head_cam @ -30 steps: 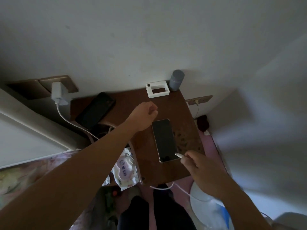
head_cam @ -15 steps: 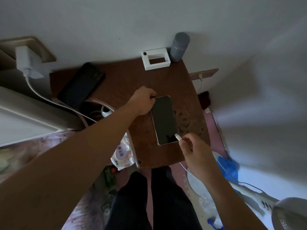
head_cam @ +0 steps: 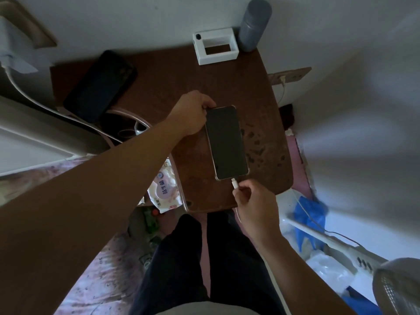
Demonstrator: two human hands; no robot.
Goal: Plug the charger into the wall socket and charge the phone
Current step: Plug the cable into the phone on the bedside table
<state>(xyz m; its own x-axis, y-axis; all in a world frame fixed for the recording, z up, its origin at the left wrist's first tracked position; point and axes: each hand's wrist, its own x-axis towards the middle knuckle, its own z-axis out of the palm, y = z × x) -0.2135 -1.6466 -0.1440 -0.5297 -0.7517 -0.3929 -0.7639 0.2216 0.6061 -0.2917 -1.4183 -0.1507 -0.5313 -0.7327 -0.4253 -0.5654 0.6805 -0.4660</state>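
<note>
A phone with a dark screen lies flat on the brown table. My left hand grips its far left corner. My right hand pinches the white cable connector, whose tip touches the phone's near edge; whether it is seated in the port I cannot tell. The white charger sits in the wall socket at the upper left, and its white cable runs down toward the table.
A second black phone lies at the table's back left. A white rectangular frame and a grey cylinder stand at the back. A wipes pack hangs off the left edge. A fan stands low right.
My left hand came down from above the table onto the phone's far corner. My right hand brought the connector along the phone's near edge up to its middle. The view tilted downward.
</note>
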